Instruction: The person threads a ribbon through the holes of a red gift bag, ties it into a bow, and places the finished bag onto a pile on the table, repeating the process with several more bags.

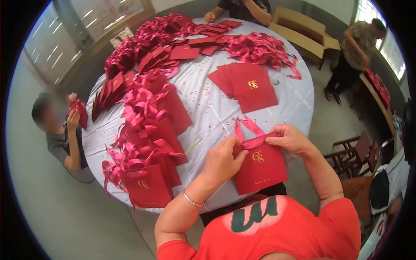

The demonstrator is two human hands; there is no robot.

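A red paper gift bag with gold lettering hangs upright at the near edge of the table, just in front of me. My left hand is closed at its upper left corner, thumb pressed against the front by the ribbon. At the upper right corner, my right hand pinches the rim and ribbon between thumb and fingers. A pink ribbon runs across the top between both hands, and a loop of it rises behind the bag. My left fingertips are partly hidden.
A round table with a white cloth carries rows of ribboned red bags, flat red bags and a ribbon heap. People work left and at the far side; another stands right, near an open cardboard box and chairs.
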